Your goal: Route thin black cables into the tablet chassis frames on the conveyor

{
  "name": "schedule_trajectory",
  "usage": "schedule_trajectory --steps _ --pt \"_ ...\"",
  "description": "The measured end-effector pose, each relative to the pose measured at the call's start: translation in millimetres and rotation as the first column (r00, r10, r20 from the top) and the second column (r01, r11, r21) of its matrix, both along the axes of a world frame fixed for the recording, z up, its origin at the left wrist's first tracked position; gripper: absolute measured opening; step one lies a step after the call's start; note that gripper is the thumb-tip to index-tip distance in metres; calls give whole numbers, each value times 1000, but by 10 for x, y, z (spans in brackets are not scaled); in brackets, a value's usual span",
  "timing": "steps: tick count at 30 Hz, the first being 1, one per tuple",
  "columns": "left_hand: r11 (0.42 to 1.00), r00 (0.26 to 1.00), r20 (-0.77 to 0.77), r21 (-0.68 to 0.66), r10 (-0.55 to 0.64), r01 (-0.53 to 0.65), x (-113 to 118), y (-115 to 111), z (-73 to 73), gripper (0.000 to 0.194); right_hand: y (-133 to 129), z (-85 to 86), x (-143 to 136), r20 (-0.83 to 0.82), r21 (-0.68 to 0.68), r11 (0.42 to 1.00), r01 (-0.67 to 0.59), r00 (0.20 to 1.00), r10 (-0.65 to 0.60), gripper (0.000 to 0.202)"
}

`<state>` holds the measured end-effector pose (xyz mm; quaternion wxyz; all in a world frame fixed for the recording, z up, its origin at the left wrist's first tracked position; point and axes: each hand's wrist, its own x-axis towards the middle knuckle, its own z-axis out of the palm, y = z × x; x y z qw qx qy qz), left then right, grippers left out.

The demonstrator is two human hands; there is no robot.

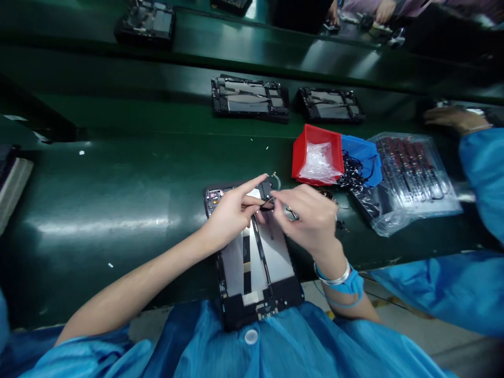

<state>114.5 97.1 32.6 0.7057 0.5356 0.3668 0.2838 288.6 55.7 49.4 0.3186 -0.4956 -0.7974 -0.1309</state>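
An opened tablet [275,247] lies in front of me, its bottom edge against my blue smock. Its silver inner plate, flat dark ribbons and small boards are exposed. Over its upper part, my left hand [230,218] pinches a small black cable-like piece [266,205] between thumb and fingers, with the index finger stretched out. My right hand [309,215] has its thumb and index finger closed at the other end of that piece. The fingertips partly hide it, so its exact shape cannot be made out. A blue strap [348,283] circles my right wrist.
A red bin [298,157] holds clear plastic pieces; a blue bin [364,149] holds black cables. Right of them lies a plastic bag of parts [417,173]. Two opened tablets [252,100] [331,105] lie further back. A co-worker's blue sleeve [484,178] reaches in from the right.
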Motion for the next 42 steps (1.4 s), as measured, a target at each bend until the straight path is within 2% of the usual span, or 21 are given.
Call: schedule_trajectory --steps 2,4,5,6,7,9,12,16,19,24,27,28,30,32,34,36,38,39,42 --pt "998 1000 17 -67 10 -9 -9 29 10 75 53 37 251 -39 111 985 136 990 -132 21" --pt "993 999 33 -118 14 -10 -15 55 24 77 105 67 464 -49 170 926 338 941 -335 25" --pt "991 999 42 -134 14 -8 -15 66 31 78 123 77 521 -47 169 909 381 924 -379 27" --pt "989 999 50 -148 12 -5 -13 74 39 79 132 80 533 -37 152 915 373 928 -372 29" --pt "987 998 59 -161 10 0 -9 79 48 79 132 78 502 -16 121 940 320 947 -320 31" --pt "983 997 76 -183 1 13 -4 75 71 78 113 61 336 47 53 992 116 992 -118 29" --pt "983 996 91 -178 -20 36 -48 23 130 73 80 34 17 105 8 991 -132 986 131 14" --pt "990 993 113 -140 -14 30 -274 -126 233 66 68 58 -221 53 -20 970 -243 968 244 9" --pt "987 991 133 -159 6 16 -483 -261 267 66 45 91 -326 83 -35 947 -319 944 321 9" --pt "983 989 148 -185 17 11 -659 -426 214 75 -36 90 -526 154 4 933 -360 922 355 10" --pt "981 985 170 -196 18 16 -715 -479 203 78 -68 87 -603 143 -28 911 -411 901 410 9" --pt "982 983 183 -189 14 21 -746 -496 209 79 -78 89 -619 102 -47 908 -417 902 420 10" --pt "992 982 187 -129 31 -7 -834 -536 220 77 -97 96 -640 -80 -117 916 -385 923 377 13" --pt "991 986 111 19 128 -130 -947 -596 194 67 -116 91 -659 -352 -256 917 -306 913 207 11" --pt "926 955 -26 255 294 -278 -1053 -673 98 53 -123 60 -685 -579 -448 850 -277 815 -39 6" --pt "804 898 -134 514 418 -297 -1126 -760 -59 42 -112 1 -720 -680 -597 729 -334 693 -239 9" --pt "674 871 -191 713 453 -194 -1155 -840 -232 38 -86 -76 -760 -695 -674 619 -403 630 -347 14" --pt "612 868 -209 780 451 -130 -1156 -873 -309 37 -70 -116 -778 -688 -696 584 -418 622 -374 15" --pt "473 864 -249 881 438 14 -1137 -936 -458 35 -13 -208 -811 -644 -733 557 -389 659 -388 15"
